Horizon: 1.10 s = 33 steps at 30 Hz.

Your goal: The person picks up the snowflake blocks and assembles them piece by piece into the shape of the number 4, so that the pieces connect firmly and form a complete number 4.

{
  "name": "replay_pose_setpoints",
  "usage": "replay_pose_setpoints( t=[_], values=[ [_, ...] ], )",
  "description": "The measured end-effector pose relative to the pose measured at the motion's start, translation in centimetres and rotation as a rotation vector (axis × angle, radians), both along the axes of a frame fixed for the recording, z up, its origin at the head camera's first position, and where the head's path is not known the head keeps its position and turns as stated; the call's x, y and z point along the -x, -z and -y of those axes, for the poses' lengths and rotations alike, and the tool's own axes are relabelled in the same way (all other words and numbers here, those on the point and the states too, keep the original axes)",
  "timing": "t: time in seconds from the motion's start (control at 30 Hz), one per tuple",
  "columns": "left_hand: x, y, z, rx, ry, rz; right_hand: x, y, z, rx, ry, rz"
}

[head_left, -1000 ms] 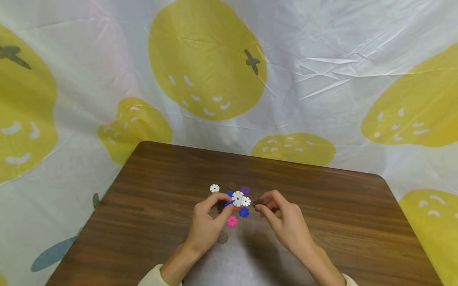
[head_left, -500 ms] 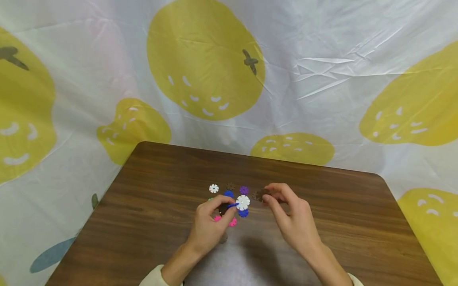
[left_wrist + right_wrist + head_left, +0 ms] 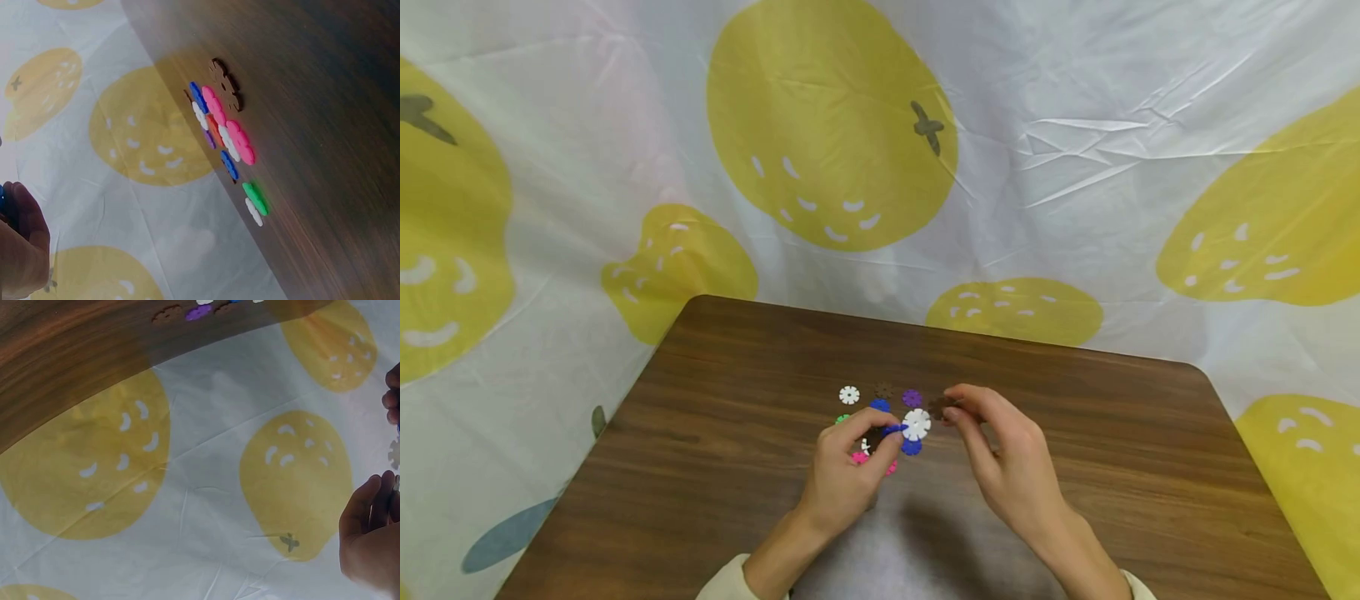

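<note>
My left hand (image 3: 850,471) pinches a blue notched disc (image 3: 892,429), seen nearly edge-on, between thumb and index finger. A white notched disc (image 3: 917,425) sticks out at its right end, facing the head camera. To the right, my right hand (image 3: 1011,450) pinches a brown notched disc (image 3: 943,407) at its fingertips, a small gap away from the white one. In the left wrist view my left hand (image 3: 25,247) shows at the lower left edge. My right hand (image 3: 372,534) is at the right edge of the right wrist view, below the white disc.
Several loose notched discs lie on the wooden table (image 3: 760,375): white (image 3: 849,395), purple (image 3: 912,398), blue (image 3: 912,447), green (image 3: 255,199), pink (image 3: 240,142) and brown (image 3: 225,84). A fruit-print cloth (image 3: 865,283) hangs behind the table.
My left hand has moved slightly right with the joined blue and white discs. My right hand drew right with the brown disc, then came back a little left towards the white one.
</note>
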<state>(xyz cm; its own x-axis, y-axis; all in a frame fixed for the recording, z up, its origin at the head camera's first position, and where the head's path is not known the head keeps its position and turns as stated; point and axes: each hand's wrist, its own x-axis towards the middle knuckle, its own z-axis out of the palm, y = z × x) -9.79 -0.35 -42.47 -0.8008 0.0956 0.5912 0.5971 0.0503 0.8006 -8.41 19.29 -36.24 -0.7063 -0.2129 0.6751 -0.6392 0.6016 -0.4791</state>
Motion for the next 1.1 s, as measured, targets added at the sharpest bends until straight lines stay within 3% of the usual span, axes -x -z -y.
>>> replay_pose_setpoints(
  t=[0.23, 0.67, 0.9, 1.1],
  values=[
    [0.0, -0.2, 0.1, -0.010, 0.013, 0.020, 0.3, 0.6, 0.2, 0.004, -0.028, -0.008],
    [-0.1, -0.5, -0.2, -0.037, 0.037, 0.037, 0.2, 1.0, 0.6, 0.029, 0.005, 0.004],
    [-0.1, -0.4, -0.2, -0.037, 0.050, 0.050, 0.6, 1.5, 0.8, 0.102, -0.067, -0.024],
    [-0.1, -0.5, 0.0, 0.000, 0.054, 0.091, 0.7, 1.6, 0.7, 0.153, -0.071, 0.083]
  ],
)
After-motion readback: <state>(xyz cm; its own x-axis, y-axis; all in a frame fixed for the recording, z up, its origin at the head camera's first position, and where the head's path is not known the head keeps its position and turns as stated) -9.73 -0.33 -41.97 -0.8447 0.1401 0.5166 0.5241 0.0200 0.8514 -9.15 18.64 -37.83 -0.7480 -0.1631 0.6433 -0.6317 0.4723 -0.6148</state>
